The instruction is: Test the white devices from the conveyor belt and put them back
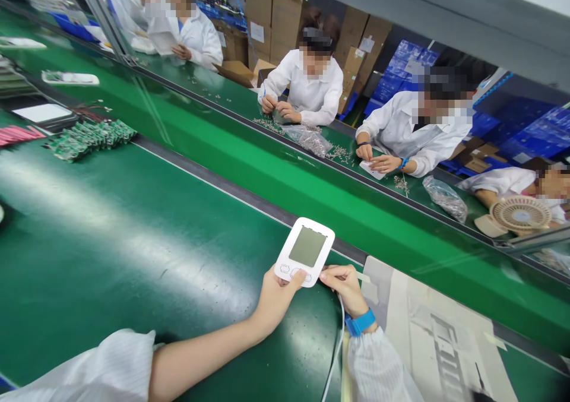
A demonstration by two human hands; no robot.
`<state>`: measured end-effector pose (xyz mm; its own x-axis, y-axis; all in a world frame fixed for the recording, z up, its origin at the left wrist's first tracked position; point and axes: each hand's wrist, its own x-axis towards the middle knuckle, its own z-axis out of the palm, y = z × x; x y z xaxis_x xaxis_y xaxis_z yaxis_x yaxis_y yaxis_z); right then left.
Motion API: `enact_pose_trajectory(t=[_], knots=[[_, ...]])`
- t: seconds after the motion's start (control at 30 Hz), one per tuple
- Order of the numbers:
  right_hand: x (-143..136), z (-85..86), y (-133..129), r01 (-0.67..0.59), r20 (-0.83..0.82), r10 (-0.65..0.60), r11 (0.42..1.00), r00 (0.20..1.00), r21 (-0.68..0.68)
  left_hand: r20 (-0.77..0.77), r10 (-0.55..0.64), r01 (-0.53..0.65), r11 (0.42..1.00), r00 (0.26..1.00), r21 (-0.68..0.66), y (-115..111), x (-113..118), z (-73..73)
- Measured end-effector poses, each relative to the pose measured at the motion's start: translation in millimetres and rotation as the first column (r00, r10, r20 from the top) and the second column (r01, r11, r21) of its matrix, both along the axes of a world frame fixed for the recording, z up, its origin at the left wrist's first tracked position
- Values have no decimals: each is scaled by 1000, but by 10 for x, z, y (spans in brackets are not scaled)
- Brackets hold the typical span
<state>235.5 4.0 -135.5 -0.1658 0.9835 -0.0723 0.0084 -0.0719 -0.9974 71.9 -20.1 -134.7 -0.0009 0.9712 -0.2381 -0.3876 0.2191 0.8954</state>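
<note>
A white handheld device with a blank grey-green screen and outlined buttons is held up over the green bench. My left hand grips its lower end, thumb across the button area. At the device's lower right edge, my right hand pinches the end of a white cable, which runs down toward the bench front. The plug itself is hidden by the fingers, so whether it sits in the device cannot be told. A blue wrist strap circles my right wrist.
Green circuit boards are piled at left, near a white-topped dark tray. A taped sheet covers the bench at right. Beyond the green conveyor belt, several co-workers in white coats sit by bags of small parts and a fan.
</note>
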Motion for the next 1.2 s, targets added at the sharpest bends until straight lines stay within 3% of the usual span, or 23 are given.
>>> enact_pose_trajectory(t=[0.2, 1.2], knots=[[28, 26, 3, -21, -18, 20, 998, 1000, -52, -17, -73, 73, 997, 997, 38, 34, -26, -22], [21, -60, -9, 38, -60, -43, 996, 997, -74, 45, -138, 138, 990, 989, 14, 85, -50, 5]])
